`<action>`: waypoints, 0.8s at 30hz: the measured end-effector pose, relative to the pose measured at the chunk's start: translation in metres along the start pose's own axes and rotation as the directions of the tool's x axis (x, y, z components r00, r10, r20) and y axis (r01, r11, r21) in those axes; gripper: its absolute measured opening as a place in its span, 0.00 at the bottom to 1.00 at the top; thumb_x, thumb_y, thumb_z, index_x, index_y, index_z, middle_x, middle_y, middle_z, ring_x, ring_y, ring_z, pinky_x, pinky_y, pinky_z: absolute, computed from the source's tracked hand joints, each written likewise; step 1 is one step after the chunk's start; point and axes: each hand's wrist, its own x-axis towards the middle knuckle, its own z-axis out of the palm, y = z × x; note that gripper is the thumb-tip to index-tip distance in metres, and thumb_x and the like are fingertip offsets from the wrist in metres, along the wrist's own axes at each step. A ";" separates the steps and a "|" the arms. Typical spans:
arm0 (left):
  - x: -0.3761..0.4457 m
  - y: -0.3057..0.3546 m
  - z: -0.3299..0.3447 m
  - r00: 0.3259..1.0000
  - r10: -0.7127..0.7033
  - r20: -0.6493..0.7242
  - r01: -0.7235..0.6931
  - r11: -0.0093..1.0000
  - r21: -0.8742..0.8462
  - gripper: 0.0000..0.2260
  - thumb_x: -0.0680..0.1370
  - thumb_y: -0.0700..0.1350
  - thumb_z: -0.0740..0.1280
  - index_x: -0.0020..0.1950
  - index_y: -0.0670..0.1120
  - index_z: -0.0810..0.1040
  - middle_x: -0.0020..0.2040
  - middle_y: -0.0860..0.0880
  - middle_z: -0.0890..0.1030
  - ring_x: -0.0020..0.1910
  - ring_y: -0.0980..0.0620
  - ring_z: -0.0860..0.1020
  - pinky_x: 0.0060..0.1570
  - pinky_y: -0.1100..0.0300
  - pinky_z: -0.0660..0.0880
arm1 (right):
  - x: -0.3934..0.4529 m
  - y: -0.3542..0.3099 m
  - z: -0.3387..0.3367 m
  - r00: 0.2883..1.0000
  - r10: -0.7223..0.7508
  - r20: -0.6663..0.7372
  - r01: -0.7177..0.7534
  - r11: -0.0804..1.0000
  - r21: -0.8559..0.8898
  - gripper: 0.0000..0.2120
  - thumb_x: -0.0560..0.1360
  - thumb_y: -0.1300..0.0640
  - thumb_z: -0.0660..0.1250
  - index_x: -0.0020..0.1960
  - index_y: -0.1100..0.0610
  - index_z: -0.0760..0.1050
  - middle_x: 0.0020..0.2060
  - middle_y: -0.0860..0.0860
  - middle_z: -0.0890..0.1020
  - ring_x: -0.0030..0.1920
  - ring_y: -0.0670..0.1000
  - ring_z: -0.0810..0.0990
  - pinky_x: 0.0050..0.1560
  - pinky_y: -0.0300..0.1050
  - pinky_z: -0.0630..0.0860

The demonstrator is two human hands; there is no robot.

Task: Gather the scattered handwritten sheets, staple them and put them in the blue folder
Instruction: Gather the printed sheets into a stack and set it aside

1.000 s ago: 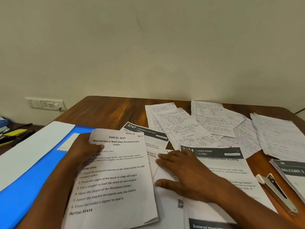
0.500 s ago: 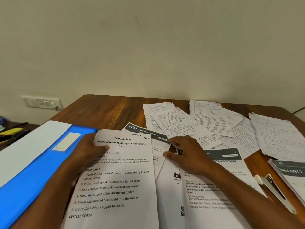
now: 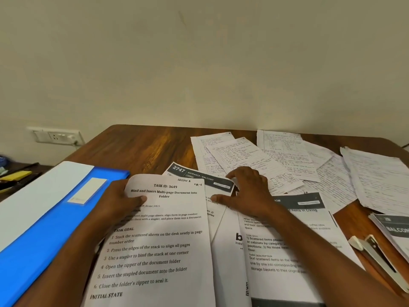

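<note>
Head view: I see left hand (image 3: pixel 115 202) gripping printed task sheet (image 3: pixel 155 244), thumb on top. Right hand (image 3: pixel 245 193), fingers spread and relaxed, rests on printed "2747" sheet (image 3: pixel 199 176). Handwritten sheets (image 3: pixel 287 156) scattered just beyond right fingertips. Blue folder (image 3: pixel 44 235) left of left hand. Stapler (image 3: pixel 376 258) at right.

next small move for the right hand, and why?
Probably slide the right hand forward onto the nearest handwritten sheet and draw it in. That hand rests on printed pages just short of it, the handwritten sheets lie ungathered, and the left hand is busy holding the task sheet.
</note>
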 end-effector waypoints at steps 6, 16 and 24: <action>0.000 0.002 0.002 1.000 0.008 -0.002 -0.008 0.999 -0.033 0.06 0.80 0.38 0.74 0.55 0.41 0.82 0.24 0.51 0.79 0.18 0.57 0.73 0.19 0.64 0.68 | 0.006 0.003 -0.001 0.977 0.124 -0.176 -0.062 0.944 0.323 0.07 0.75 0.43 0.75 0.44 0.44 0.80 0.55 0.41 0.79 0.60 0.49 0.76 0.66 0.53 0.67; -0.006 0.002 -0.003 0.999 0.007 0.048 0.001 0.985 -0.171 0.08 0.79 0.37 0.75 0.56 0.38 0.82 0.29 0.45 0.81 0.19 0.54 0.73 0.19 0.63 0.68 | 0.005 0.008 -0.012 0.975 0.219 -0.040 -0.103 0.604 0.790 0.05 0.81 0.57 0.71 0.48 0.51 0.85 0.43 0.50 0.89 0.44 0.51 0.86 0.44 0.43 0.83; -0.005 -0.001 0.000 0.996 0.037 0.080 -0.019 0.976 -0.218 0.07 0.80 0.35 0.72 0.57 0.38 0.81 0.24 0.48 0.77 0.17 0.56 0.69 0.18 0.65 0.65 | 0.003 0.005 -0.016 0.978 0.209 -0.010 -0.102 0.514 0.852 0.05 0.80 0.60 0.72 0.51 0.53 0.85 0.44 0.52 0.89 0.46 0.54 0.88 0.45 0.45 0.84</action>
